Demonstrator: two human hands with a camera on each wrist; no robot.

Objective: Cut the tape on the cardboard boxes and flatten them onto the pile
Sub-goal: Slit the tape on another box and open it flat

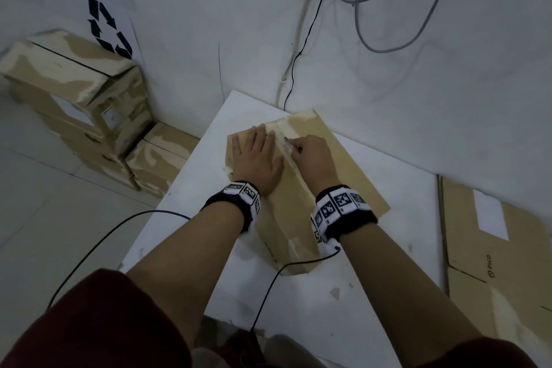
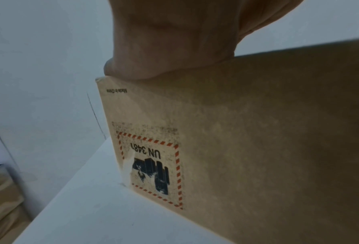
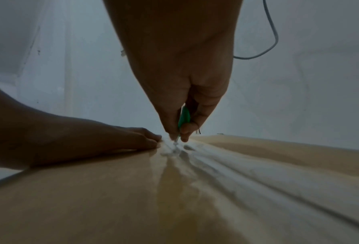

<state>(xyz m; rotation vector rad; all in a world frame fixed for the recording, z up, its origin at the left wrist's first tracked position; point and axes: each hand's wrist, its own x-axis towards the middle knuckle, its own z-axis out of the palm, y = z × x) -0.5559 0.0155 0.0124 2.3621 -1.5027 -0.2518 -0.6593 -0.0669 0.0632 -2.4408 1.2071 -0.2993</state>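
A brown cardboard box (image 1: 334,176) stands on the white table (image 1: 373,293), with a strip of clear tape (image 1: 294,176) running along its top seam. My left hand (image 1: 257,155) lies flat on the box top, left of the seam, fingers straight. My right hand (image 1: 310,155) grips a small green cutter (image 3: 184,118) whose tip touches the tape (image 3: 195,165) near the far end of the box (image 3: 90,206). In the left wrist view the palm (image 2: 174,49) presses on the box's top edge above a red-bordered UN 3481 label (image 2: 151,166).
Taped cardboard boxes (image 1: 80,92) are stacked against the wall at left, below a recycling sign (image 1: 109,28). Flattened cardboard (image 1: 501,248) lies on the floor at right. Cables (image 1: 388,9) hang on the wall behind the table; a black wire (image 1: 104,236) trails from my wrists.
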